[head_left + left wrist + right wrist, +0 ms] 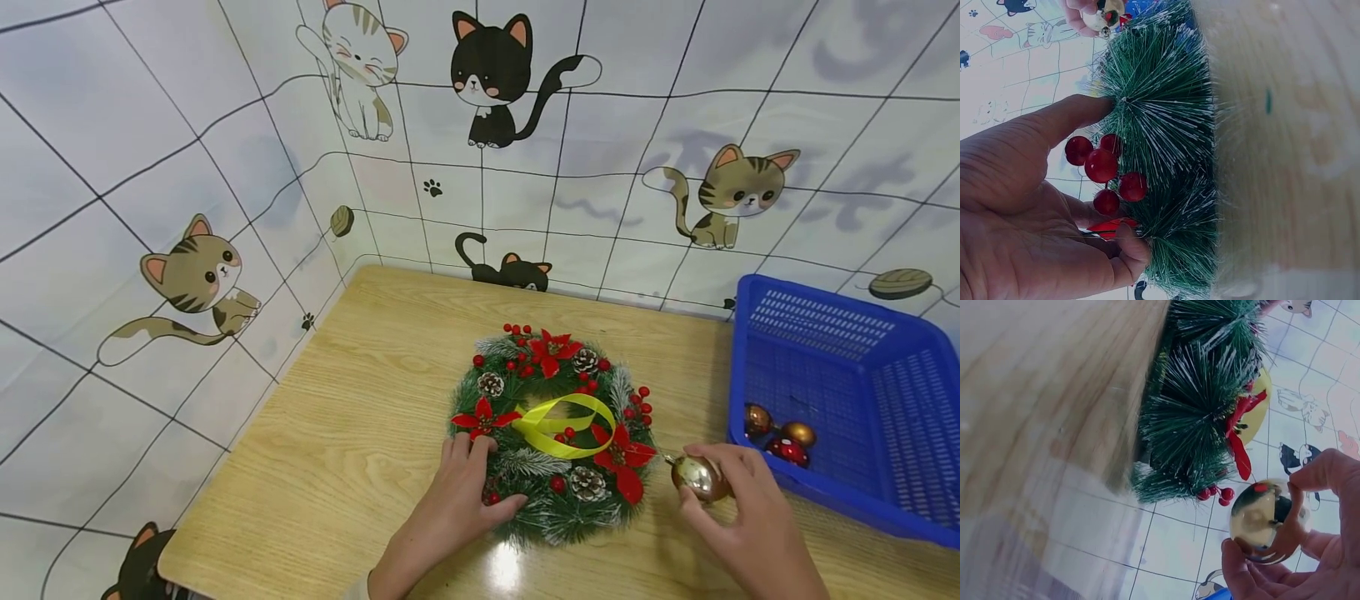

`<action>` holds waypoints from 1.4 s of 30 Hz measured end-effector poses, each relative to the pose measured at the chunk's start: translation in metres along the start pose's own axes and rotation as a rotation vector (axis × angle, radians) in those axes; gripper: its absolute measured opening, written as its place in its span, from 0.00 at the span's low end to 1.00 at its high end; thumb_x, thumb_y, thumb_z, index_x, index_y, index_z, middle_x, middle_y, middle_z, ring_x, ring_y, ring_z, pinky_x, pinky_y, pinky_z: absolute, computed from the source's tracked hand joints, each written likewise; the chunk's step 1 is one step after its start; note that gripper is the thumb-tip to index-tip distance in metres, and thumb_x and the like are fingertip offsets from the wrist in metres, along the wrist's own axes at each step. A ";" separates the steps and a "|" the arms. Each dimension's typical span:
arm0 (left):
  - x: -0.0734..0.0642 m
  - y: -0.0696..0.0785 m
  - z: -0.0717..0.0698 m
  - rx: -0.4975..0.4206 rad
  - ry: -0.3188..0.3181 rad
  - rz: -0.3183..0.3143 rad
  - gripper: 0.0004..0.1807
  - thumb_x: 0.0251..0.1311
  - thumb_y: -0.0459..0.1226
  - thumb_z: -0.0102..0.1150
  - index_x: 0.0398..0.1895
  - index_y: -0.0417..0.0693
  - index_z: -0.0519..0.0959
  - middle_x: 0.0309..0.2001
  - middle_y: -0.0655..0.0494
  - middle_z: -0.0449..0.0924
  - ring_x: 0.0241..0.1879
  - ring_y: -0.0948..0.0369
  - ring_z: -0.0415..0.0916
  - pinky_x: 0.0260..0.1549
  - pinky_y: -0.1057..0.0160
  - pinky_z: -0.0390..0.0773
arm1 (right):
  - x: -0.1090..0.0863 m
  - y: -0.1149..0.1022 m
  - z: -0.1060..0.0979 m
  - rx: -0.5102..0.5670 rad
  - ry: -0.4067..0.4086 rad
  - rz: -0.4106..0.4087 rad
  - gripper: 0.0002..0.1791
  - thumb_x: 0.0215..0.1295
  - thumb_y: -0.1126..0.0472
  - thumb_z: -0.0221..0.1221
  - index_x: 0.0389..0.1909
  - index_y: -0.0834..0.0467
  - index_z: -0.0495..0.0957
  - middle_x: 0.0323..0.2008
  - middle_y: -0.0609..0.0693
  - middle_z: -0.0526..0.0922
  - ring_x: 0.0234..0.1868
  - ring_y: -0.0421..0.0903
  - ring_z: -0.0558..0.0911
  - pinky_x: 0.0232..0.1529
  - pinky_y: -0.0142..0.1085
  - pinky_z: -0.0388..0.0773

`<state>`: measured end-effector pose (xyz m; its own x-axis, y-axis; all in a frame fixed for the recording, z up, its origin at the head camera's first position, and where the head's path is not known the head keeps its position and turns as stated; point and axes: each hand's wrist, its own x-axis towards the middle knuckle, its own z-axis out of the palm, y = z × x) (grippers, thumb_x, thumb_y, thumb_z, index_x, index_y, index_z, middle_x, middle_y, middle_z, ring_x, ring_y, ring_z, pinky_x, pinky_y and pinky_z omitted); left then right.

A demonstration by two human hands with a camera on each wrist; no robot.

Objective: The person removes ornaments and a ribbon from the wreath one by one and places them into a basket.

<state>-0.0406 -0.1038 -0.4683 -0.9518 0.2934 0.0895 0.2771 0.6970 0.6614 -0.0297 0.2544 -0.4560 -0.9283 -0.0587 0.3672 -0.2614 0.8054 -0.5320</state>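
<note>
Gold ball (696,478) held just beside wreath's right edge, cap end turned toward it. Right hand (753,504) pinches ball between thumb and fingers. Green wreath (536,462) lies flat on wooden table (322,433), dressed with red flowers (551,354), berries (640,406), pinecones (587,483); yellow ribbon (536,437) loops over its middle. Left hand (465,496) rests on wreath's near left side, thumb spread well away from fingers. Farther right, blue basket (847,500); shiny baubles (787,452) sit in its near left corner, one red. Beyond table, white wall covering (600,192) with cartoon cats.
</note>
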 end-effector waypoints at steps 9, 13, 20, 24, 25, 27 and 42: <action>0.000 -0.002 0.000 -0.001 0.005 -0.003 0.33 0.64 0.49 0.80 0.59 0.39 0.73 0.49 0.51 0.67 0.49 0.54 0.60 0.46 0.54 0.76 | 0.006 -0.010 0.006 -0.031 0.068 0.023 0.29 0.60 0.64 0.76 0.63 0.55 0.83 0.57 0.58 0.76 0.48 0.47 0.74 0.37 0.35 0.72; 0.000 -0.002 0.000 -0.009 0.006 -0.005 0.33 0.63 0.49 0.80 0.59 0.39 0.74 0.49 0.52 0.67 0.49 0.54 0.60 0.46 0.54 0.76 | 0.011 -0.011 0.003 -0.034 0.125 0.060 0.28 0.61 0.65 0.74 0.63 0.59 0.81 0.56 0.62 0.74 0.47 0.49 0.73 0.37 0.31 0.68; -0.001 -0.002 -0.001 -0.012 0.007 -0.002 0.32 0.64 0.49 0.80 0.59 0.41 0.73 0.48 0.53 0.66 0.49 0.54 0.60 0.46 0.54 0.76 | 0.015 -0.008 -0.003 -0.025 0.162 0.059 0.27 0.62 0.65 0.73 0.63 0.61 0.80 0.57 0.63 0.75 0.49 0.51 0.71 0.40 0.35 0.64; -0.001 -0.002 -0.001 -0.015 0.012 0.004 0.32 0.64 0.48 0.80 0.59 0.42 0.73 0.48 0.54 0.66 0.50 0.54 0.61 0.47 0.53 0.77 | 0.016 -0.002 -0.004 -0.002 0.188 0.041 0.28 0.61 0.67 0.73 0.64 0.62 0.81 0.55 0.61 0.77 0.49 0.46 0.70 0.41 0.33 0.65; -0.001 -0.002 -0.001 -0.017 0.014 0.005 0.32 0.64 0.49 0.80 0.59 0.42 0.73 0.49 0.54 0.67 0.51 0.54 0.61 0.48 0.53 0.77 | 0.016 -0.001 -0.005 0.008 0.199 0.035 0.29 0.61 0.68 0.73 0.64 0.63 0.81 0.55 0.61 0.78 0.48 0.44 0.69 0.42 0.31 0.66; -0.002 -0.002 -0.001 -0.024 0.018 0.005 0.31 0.65 0.49 0.78 0.60 0.42 0.74 0.50 0.53 0.68 0.52 0.53 0.62 0.49 0.52 0.78 | 0.017 0.001 -0.006 0.032 0.222 0.023 0.30 0.59 0.69 0.74 0.64 0.64 0.81 0.53 0.61 0.78 0.48 0.38 0.68 0.44 0.24 0.67; -0.006 -0.005 -0.007 -0.121 0.093 -0.039 0.30 0.76 0.48 0.69 0.68 0.42 0.69 0.54 0.51 0.78 0.52 0.54 0.71 0.44 0.54 0.79 | 0.023 0.011 -0.022 0.062 0.266 0.136 0.28 0.65 0.69 0.72 0.66 0.66 0.80 0.54 0.60 0.75 0.51 0.28 0.65 0.43 0.10 0.67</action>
<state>-0.0371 -0.1134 -0.4667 -0.9711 0.2020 0.1273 0.2276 0.6214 0.7497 -0.0482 0.2752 -0.4364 -0.8562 0.2100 0.4720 -0.1627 0.7575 -0.6322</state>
